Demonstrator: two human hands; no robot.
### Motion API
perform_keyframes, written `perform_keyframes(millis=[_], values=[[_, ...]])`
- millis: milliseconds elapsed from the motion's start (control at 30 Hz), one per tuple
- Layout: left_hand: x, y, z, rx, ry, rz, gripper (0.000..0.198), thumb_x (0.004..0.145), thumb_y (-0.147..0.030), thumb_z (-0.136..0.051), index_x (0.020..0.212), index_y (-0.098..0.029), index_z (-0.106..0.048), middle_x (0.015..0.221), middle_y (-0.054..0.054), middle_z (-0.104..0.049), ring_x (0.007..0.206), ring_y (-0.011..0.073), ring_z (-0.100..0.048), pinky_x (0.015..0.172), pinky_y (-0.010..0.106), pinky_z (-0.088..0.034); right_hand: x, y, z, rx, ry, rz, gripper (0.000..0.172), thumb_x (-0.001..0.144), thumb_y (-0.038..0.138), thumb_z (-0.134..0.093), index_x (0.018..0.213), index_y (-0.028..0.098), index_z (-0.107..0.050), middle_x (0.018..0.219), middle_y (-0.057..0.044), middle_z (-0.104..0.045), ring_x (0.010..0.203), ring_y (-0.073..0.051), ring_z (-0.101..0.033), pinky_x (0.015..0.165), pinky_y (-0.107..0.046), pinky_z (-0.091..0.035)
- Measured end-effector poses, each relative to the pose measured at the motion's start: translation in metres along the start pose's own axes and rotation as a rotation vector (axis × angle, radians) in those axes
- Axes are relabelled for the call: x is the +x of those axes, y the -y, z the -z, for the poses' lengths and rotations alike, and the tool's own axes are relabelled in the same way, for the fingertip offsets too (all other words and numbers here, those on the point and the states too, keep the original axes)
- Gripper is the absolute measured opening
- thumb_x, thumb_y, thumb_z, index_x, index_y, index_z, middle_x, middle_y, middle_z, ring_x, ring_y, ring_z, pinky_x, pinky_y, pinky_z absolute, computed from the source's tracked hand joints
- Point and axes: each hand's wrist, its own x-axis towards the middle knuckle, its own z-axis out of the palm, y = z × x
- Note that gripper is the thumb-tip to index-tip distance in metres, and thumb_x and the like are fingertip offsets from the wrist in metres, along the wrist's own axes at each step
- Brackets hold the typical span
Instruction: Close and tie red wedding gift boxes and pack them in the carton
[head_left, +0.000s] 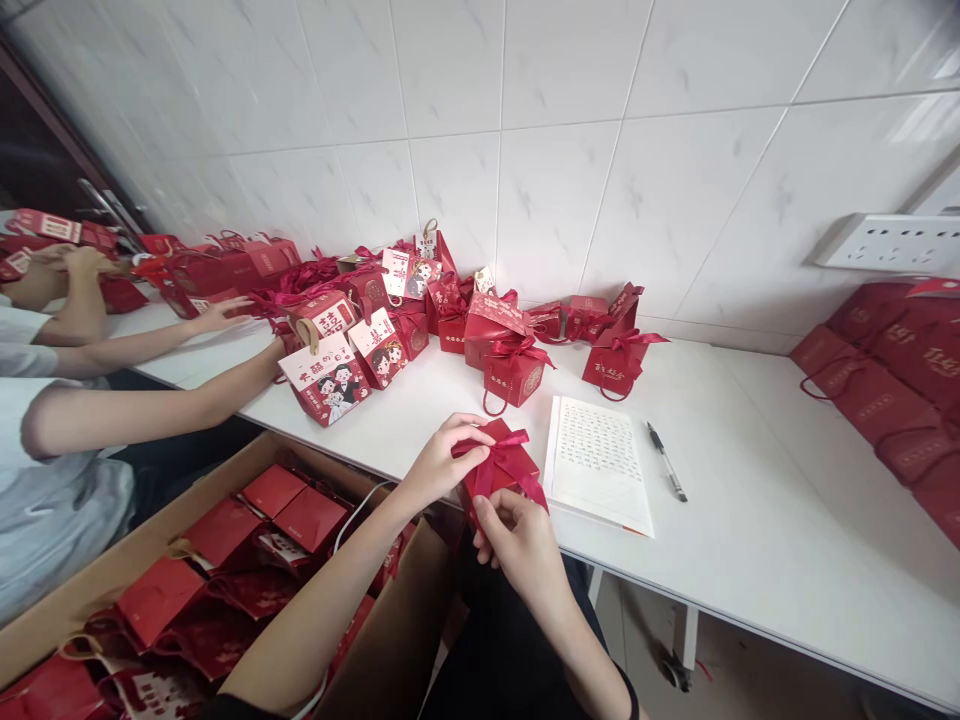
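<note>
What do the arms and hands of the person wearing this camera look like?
Both the left hand and right hand are human and ungloved, with no watch or cables visible. The left forearm and right forearm are uncovered; black fabric, apparently short sleeves, edges them.

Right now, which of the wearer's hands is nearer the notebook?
Right. The right hand is just left of the notebook; the left hand is farther left, at the bow on the red box.

Left grip [437,463] and right grip [525,535] on a red ribboned box [527,468], notebook [600,470] nearby
</note>
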Motion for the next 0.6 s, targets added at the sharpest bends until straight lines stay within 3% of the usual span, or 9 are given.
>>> perform_keyframes(millis=[333,600], values=[[0.0004,0.0008,-0.0024,0.048,-0.021,0.015,0.008,0.078,-0.025,-0.056,0.076,-0.019,-0.062,0.113,0.006,-0.055,0.114,0.0203,-0.051,0.102,0.035,-0.037,-0.0025,0.007,0.002,-0.148,0.022,0.088,0.033,0.088,0.04,-0.042,0.059,0.021,-0.041,0.054,0.001,-0.057,0.04,-0.01,-0.046,0.043,-0.021,-0.035],[-0.0001,-0.0004,-0.0048,0.068,-0.064,0.037,0.009,0.075,-0.023,-0.054,0.068,-0.019,-0.059,0.112,0.006,-0.057,0.115,0.0215,-0.052,0.096,0.034,-0.043,-0.0024,0.0086,-0.0046,-0.237,0.02,0.212,0.031,0.09,0.033,-0.042,0.061,0.022,-0.04,0.05,0.002,-0.056,0.045,-0.011,-0.05,0.048,-0.021,-0.034]])
